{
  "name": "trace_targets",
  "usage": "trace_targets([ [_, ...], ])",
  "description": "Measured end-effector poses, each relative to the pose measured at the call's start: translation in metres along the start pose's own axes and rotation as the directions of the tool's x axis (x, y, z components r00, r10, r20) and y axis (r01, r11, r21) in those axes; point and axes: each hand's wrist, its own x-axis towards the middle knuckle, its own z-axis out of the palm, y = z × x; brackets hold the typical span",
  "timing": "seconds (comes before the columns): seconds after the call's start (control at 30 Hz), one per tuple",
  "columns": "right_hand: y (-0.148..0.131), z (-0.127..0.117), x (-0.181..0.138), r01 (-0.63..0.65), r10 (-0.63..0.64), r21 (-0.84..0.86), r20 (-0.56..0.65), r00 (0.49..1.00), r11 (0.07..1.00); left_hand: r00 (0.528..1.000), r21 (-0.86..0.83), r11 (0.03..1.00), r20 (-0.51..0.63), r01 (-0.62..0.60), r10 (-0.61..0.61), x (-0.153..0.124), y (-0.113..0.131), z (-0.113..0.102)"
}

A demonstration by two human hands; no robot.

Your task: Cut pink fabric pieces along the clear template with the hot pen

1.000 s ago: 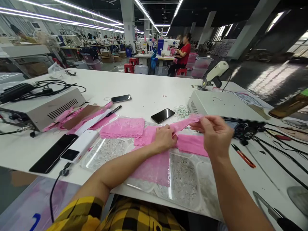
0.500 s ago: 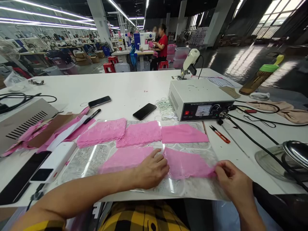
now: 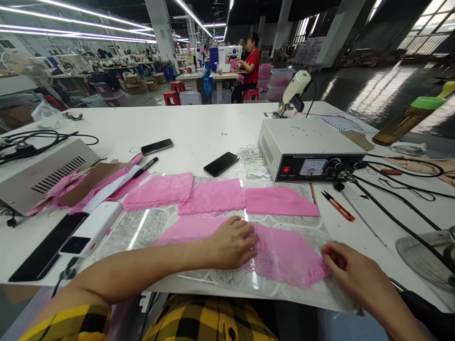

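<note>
A sheer pink lace piece (image 3: 284, 251) lies stretched over a clear patterned mat (image 3: 142, 237) at the table's front edge. At its left end, the bent fingers of my left hand (image 3: 232, 244) close on the lace; their tips are partly hidden. My right hand (image 3: 350, 267) pinches the right lace corner between thumb and fingers. Left of the lace, partly under my left forearm, is another flat pink piece (image 3: 192, 229). Behind these rest two scalloped lace stacks, one on the left (image 3: 159, 189) and one in the middle (image 3: 213, 196), and a plain pink piece (image 3: 280, 201).
A grey control box (image 3: 313, 137) with cables stands behind the mat. Orange thread snips (image 3: 337, 206) and a glass jar (image 3: 423, 255) are at the right. Two phones, one nearer (image 3: 221, 164), and a white power bank (image 3: 92, 229) lie about. A co-worker (image 3: 251, 66) sits beyond the table.
The lace's right part has come nearer the front edge and lies flatter, its patterned border now showing. My right hand has moved slightly down with the corner. The view has shifted left.
</note>
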Motion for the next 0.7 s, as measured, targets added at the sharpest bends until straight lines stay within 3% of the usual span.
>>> trace_targets([
  [0.13, 0.001, -0.004, 0.011, 0.033, -0.025, 0.088, -0.092, 0.995, 0.996, 0.990, -0.068, 0.987, 0.009, 0.144, -0.144, 0.013, -0.013, -0.005],
  [0.33, -0.034, 0.008, 0.056, 0.148, -0.105, 0.202, -0.209, 0.972, 0.968, 0.961, -0.099, 0.955, 0.033, 0.278, -0.276, 0.054, -0.050, -0.014],
  [0.5, -0.038, 0.022, 0.083, 0.177, -0.137, 0.195, -0.201, 0.970, 0.965, 0.948, -0.170, 0.937, 0.143, 0.306, -0.283, 0.073, -0.072, -0.014],
  [0.7, -0.036, 0.028, 0.084, 0.226, -0.192, 0.201, -0.172, 0.966, 0.953, 0.941, -0.234, 0.920, 0.201, 0.315, -0.271, 0.076, -0.076, -0.015],
])
